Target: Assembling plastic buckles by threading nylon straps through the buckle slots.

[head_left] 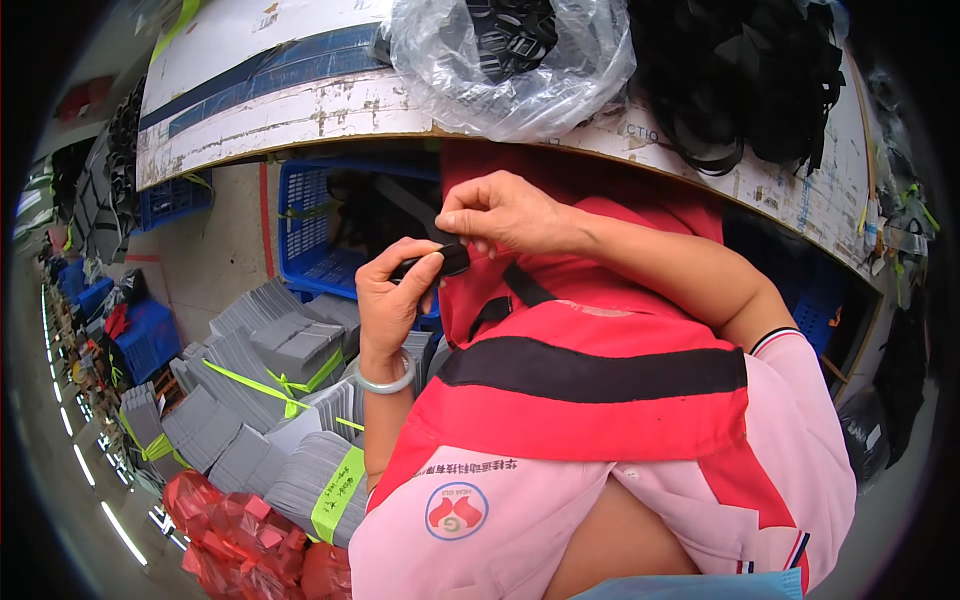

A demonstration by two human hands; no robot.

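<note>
My left hand point(393, 288) is raised in front of the red apron point(590, 425), a pale bangle on its wrist. Its thumb and fingers close on a small, shiny black piece point(455, 260) that looks like a plastic buckle. Just above it, my right hand point(505, 212) is closed in a pinch near the buckle's upper edge; whatever sits between its fingertips is too small to make out. Black strap point(527, 284) lies over the apron below my right hand. A clear plastic bag point(600, 60) on the table holds several black buckles point(510, 40).
The worn white table point(270, 125) spans the far side. Black straps point(745, 80) are heaped on its right. Below stand a blue crate point(305, 215), grey sheet stacks point(295, 345) tied with green bands, and red plastic bags point(235, 535) at lower left.
</note>
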